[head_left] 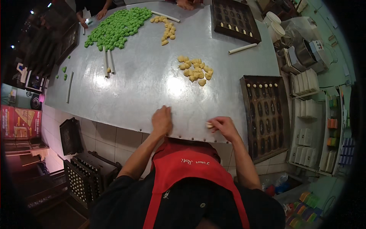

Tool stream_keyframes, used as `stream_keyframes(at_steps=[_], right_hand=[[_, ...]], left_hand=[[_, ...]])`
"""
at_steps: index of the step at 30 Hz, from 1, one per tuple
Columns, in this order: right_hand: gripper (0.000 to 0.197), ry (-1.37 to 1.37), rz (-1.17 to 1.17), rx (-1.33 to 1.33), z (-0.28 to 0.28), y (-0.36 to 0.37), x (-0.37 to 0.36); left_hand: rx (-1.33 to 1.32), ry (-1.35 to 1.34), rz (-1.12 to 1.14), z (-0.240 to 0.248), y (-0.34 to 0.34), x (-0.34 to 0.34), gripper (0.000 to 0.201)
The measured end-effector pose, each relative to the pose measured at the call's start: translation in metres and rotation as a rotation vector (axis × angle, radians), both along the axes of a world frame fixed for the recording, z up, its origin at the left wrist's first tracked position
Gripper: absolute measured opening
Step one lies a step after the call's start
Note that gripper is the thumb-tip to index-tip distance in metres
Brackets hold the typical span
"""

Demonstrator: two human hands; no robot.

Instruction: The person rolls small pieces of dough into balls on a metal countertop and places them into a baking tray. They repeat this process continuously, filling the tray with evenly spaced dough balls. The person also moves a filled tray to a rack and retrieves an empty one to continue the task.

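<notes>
My right hand (225, 128) holds a small pale dough piece (209, 124) between its fingertips, just above the near edge of the metal table (133, 95). To its left, my left hand (162, 120) rests on the tabletop with its fingers together and curled down; anything under it is hidden. Beyond both hands lies a loose cluster of yellow dough pieces (197, 70). At the right, a dark baking tray (246, 103) with long hollows lies along the table's edge. A row of pale dough balls (265, 86) sits at that tray's far end.
Green dough balls (120, 28) are heaped at the far left, near more yellow pieces (168, 33). White rods (105, 63) lie about, one rod (242, 49) below a second tray (236, 21). Other people's hands (102, 14) reach over the far edge. Shelving (305, 126) stands right.
</notes>
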State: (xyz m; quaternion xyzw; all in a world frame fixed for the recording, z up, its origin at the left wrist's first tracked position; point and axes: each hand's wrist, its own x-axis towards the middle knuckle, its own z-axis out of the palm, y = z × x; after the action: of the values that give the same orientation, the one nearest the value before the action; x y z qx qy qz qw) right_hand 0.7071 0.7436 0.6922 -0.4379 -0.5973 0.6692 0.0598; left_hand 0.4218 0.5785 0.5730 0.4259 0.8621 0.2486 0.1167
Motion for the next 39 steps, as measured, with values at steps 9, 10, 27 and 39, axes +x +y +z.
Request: stream_keyframes(at_steps=[9,10,27,39], right_hand=[[0.020,-0.098,0.171,1.256,-0.079,-0.028,0.005],[0.020,-0.071,0.182,1.226,-0.084,-0.014,-0.016],[0.022,-0.024,0.291,1.356,-0.101,0.023,-0.041],[0.026,-0.050,0.227,1.319,-0.110,-0.017,0.021]], left_hand=[[0.312,-0.016,-0.428,0.027,0.032,0.039,0.037],[0.333,-0.042,-0.434,0.028,0.057,0.037,0.039],[0.392,0.068,-0.401,0.013,0.096,0.037,0.027],[0.408,-0.069,-0.383,0.002,0.015,0.045,0.028]])
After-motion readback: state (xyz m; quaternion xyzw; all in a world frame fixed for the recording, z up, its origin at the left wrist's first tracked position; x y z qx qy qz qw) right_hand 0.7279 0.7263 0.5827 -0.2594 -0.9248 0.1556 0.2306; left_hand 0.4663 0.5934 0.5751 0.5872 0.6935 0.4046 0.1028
